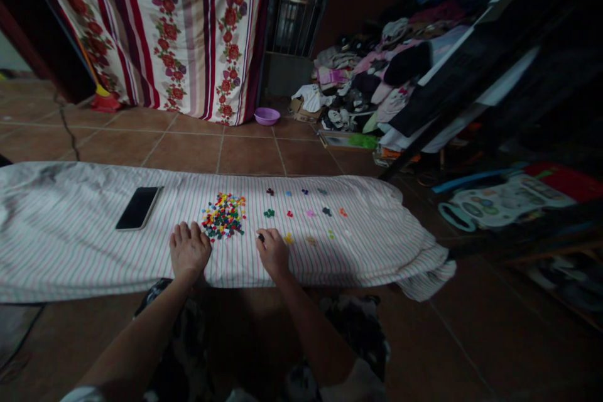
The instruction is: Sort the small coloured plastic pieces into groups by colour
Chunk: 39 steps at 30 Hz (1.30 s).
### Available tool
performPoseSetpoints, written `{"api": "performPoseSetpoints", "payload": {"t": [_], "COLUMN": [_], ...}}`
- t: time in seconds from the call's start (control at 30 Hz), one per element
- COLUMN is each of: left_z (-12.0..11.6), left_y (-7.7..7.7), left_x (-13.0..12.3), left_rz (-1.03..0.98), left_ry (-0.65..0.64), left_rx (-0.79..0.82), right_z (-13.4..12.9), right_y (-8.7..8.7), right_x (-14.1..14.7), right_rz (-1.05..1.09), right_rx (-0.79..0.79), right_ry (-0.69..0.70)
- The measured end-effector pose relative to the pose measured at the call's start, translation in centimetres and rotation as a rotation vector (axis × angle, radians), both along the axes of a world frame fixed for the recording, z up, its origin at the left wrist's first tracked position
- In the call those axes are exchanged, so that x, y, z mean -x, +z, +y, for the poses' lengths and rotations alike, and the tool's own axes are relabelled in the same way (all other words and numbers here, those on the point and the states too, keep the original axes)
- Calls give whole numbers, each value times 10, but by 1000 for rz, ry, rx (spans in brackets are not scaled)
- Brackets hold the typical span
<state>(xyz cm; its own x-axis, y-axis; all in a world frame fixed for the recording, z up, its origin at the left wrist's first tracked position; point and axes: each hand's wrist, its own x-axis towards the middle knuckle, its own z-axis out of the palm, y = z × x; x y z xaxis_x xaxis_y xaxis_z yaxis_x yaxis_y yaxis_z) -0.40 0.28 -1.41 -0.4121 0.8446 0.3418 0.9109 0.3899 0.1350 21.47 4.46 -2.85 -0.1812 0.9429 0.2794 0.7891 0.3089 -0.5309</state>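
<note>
A heap of small multicoloured pieces (223,216), too small to name closely, lies on a striped cloth (377,251). My left hand (188,251) rests flat beside the heap's lower left edge, palm down with fingers stretched out. To the right of the heap, my right hand (274,252) has its fingertips drawn together at a small black piece (260,237). Small colour groups stand in rows past it, among them dark green pieces (269,213), pink pieces (310,213) and orange pieces (343,212). Yellow pieces (288,239) lie just right of that hand's fingers.
A phone (139,208) with a dark screen lies on the cloth at left. Beyond are a tiled floor (193,144), a flowered curtain (188,31), a purple basin (267,116) and a heap of clothes (367,75). Dark slanting frame parts stand at right.
</note>
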Motion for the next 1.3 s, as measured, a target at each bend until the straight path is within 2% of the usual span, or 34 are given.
{"api": "performPoseSetpoints", "payload": {"t": [0.37, 0.73, 1.07, 1.3], "left_z": [0, 2, 2, 0], "left_y": [0, -4, -6, -7], "left_x": [0, 1, 2, 3], "left_rz": [75, 86, 48, 15], "left_ry": [11, 18, 19, -1], "left_rx": [26, 47, 9, -17], "right_z": [2, 3, 1, 3], "right_y": [-7, -9, -10, -19], "right_x": [0, 4, 3, -1], "right_rz": [25, -104, -55, 17], "right_rx": [-62, -148, -160, -146], "right_ry": [11, -3, 18, 46]}}
